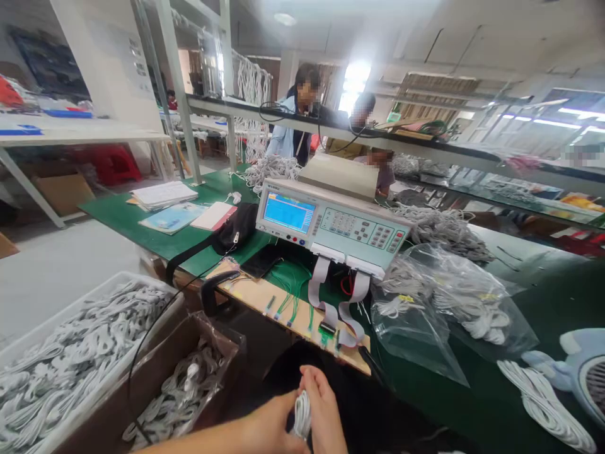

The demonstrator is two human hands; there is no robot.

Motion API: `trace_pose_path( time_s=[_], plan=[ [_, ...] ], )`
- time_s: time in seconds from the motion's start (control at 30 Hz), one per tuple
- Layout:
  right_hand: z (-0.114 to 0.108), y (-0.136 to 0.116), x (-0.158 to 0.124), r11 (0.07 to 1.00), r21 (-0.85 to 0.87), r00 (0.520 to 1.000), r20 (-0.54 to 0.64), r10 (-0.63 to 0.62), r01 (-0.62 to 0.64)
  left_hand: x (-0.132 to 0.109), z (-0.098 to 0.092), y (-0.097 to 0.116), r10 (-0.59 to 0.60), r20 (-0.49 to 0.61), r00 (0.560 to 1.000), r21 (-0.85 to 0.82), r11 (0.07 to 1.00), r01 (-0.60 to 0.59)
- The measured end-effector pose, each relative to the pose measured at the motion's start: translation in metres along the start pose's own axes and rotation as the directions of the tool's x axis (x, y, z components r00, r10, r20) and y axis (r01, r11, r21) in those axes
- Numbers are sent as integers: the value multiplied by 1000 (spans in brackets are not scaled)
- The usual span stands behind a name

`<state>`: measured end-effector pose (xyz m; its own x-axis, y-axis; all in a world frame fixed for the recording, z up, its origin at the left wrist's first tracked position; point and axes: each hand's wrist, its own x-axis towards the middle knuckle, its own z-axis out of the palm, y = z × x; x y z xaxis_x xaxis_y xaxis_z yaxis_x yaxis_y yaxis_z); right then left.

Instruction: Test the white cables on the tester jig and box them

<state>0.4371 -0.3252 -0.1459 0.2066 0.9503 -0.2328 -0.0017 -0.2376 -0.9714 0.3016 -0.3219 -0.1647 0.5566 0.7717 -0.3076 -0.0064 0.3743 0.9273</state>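
Note:
At the bottom middle, a coiled bundle of white cable (302, 416) sits between my two hands. From the left, my left hand (278, 419) closes round its side, thumb and fingers against the coil. My right hand (323, 400) presses on the opposite side, its fingertips brought together above the bundle. The cable's lower end is cut off or hidden by the hands. Beyond them lies a wooden board (288, 315) with green wires and small connectors, joined by grey ribbon cables (317, 284) to a tester (331, 221) with a lit blue screen.
Left of me stand a white bin (165, 293) and a brown lined box (222, 372), both holding cable bundles. Bagged cables (425, 296), a loose cable bundle (543, 403) and a small fan (586, 372) lie rightward. A black pouch (239, 227) rests beside papers. Other people sit beyond the shelf.

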Motion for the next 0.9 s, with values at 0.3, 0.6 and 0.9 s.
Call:
trace_pose_path(
  time_s=[0.3,0.6,0.9],
  plan=[
    [-54,-11,-19,990,-104,991,-83,-107,98,32,56,6,193,-47,980,-126,972,-198],
    [-57,-11,-18,990,137,994,-108,-21,36,17,53,46,-55,262,963,-452,875,173],
    [-57,1,3,987,134,993,64,-104,94,31,42,34,-99,98,990,-517,845,136]
  ],
)
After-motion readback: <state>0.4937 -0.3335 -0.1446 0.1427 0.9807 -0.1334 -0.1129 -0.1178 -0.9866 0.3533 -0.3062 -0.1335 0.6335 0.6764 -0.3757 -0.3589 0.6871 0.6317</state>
